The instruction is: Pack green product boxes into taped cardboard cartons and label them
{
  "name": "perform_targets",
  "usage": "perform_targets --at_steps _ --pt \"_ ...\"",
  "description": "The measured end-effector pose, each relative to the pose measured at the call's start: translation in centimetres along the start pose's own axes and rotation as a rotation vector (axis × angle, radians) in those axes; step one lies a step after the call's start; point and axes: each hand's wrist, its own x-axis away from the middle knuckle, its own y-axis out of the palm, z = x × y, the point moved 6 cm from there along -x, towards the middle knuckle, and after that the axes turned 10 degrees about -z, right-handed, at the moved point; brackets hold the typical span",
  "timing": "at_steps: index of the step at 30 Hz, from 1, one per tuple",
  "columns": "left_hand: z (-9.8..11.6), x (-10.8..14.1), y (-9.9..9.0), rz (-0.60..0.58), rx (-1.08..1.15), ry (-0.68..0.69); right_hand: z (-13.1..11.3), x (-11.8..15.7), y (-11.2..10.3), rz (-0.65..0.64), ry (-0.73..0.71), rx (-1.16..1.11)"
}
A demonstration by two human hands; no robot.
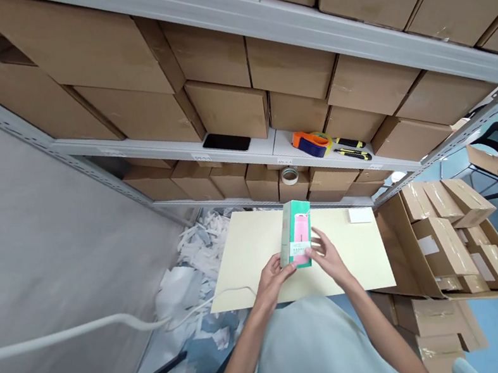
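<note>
A green and white box [296, 229] with a pink bottle-shaped picture on its front stands upright over the pale yellow table [242, 258]. My left hand [272, 277] grips its lower left side, thumb across the bottom of the front. On the right side, my right hand [327, 256] has its thumb and fingers against the lower edge of the same box. Whether the box rests on the table or is held just above it, I cannot tell. A small white box [360, 215] lies at the table's back right corner.
Beyond the table, a metal shelf [261, 144] holds cardboard boxes, a black phone [226, 142], an orange tape dispenser [311, 143] and cutters [353, 154]. A large carton [399, 250] of smaller boxes stands right. White scraps [202, 246] and a white cable [123, 321] are left.
</note>
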Motion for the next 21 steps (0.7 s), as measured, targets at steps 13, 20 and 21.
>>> perform_targets --at_steps 13,20,21 --pt "-1.2 0.9 0.5 0.031 -0.092 0.018 -5.0 -5.8 -1.0 0.178 -0.157 0.256" --pt "-1.4 2.2 0.9 -0.229 0.112 -0.174 -5.5 -5.3 -0.4 0.035 -0.141 0.043" --pt "-1.5 2.2 0.9 -0.232 0.116 -0.171 -5.6 -5.3 -0.4 0.026 -0.145 0.036"
